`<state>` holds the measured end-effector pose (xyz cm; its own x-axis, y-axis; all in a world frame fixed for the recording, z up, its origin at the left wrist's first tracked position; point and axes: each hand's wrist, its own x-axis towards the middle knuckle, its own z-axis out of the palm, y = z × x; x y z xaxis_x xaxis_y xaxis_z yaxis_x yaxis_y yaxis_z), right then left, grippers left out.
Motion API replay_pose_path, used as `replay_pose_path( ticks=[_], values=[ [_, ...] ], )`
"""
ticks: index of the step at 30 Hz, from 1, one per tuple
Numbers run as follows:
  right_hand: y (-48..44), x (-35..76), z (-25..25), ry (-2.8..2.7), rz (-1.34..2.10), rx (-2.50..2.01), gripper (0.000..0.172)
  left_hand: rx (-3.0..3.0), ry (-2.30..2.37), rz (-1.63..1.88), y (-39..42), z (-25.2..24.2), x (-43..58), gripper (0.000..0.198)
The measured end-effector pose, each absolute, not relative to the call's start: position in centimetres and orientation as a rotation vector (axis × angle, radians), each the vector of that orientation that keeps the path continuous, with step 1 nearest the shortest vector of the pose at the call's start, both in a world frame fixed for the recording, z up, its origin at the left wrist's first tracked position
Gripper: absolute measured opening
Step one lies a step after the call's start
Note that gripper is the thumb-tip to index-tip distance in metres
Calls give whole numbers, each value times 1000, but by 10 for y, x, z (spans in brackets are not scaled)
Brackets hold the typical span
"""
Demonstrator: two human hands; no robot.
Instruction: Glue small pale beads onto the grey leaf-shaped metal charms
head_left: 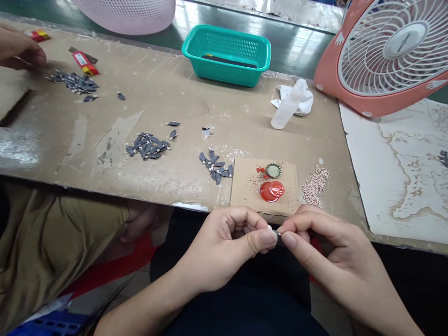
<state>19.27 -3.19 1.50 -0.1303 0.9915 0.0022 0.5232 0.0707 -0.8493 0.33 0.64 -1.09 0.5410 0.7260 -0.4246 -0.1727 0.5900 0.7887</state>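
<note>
Where hands meet: dark seed point(279, 239), low centre of frame, pale tip showing, rest mostly hidden by fingers.
L hand point(224, 247): fingers curled in, nearly closed; L thumb point(269, 237) presses seed, has hold of it.
R hand point(325, 247): thumb and fingers in tight pinch on seed's other side, fingertips almost meeting L hand's.
Handling: seed judged v. light, stiff, prob. brittle and a bit slick; too small for more than a fingertip pinch, best taken by edges or narrow end.
Seed heaps: 3 loose heaps on bench point(210, 112), at upper left point(73, 83), mid-frame point(147, 145), and just left of card point(214, 168); a few strays btwn.
Card: cardboard square point(262, 186), low centre, holds red lid point(272, 191) and crimped bottle cap point(273, 171), w/ red bits beside.
Right of card: heap of pale grains point(315, 185).
Upper left: other person's hand point(21, 49) near red-yellow pack point(84, 63).
Top centre: teal basket point(226, 56), dark strip inside.
Upper right: coral fan point(385, 56); white cloth point(304, 100) under translucent bottle point(285, 105).
Writing: pack's white label too small to read; nothing legible.
</note>
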Motion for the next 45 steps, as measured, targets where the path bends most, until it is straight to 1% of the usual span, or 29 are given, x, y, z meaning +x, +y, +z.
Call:
replay_pose_path(
  ticks=[7, 13, 16, 21, 25, 32, 39, 41, 44, 45],
  values=[
    [-29, 198, 29, -1967, 799, -1448, 14, 666, 835, 549, 10, -7, 2, 22],
    [-29, 197, 34, -2080, 639, -1395, 12, 621, 854, 486, 8, -6, 0, 24],
    [-29, 195, 34, -2111, 561, -1388, 13, 596, 845, 484, 6, -7, 0, 26],
    [-30, 192, 32, -2102, 517, -1416, 14, 634, 863, 492, 4, -5, 0, 21],
    [-30, 190, 31, -2099, 525, -1428, 17, 710, 877, 530, 4, -4, -1, 19],
    [-33, 189, 31, -2133, 531, -1430, 20, 905, 997, 525, -2, -4, -3, 24],
    [-33, 186, 28, -2137, 564, -1393, 19, 1127, 1036, 592, -6, -1, -5, 13],
    [-33, 182, 28, -2142, 630, -1350, 22, 1199, 1001, 591, -11, -4, -3, 12],
    [-34, 175, 30, -2215, 666, -1188, 33, 1278, 869, 524, -20, -11, 1, 17],
    [-35, 174, 32, -2257, 661, -1172, 32, 1281, 850, 493, -23, -13, 1, 18]
  ],
)
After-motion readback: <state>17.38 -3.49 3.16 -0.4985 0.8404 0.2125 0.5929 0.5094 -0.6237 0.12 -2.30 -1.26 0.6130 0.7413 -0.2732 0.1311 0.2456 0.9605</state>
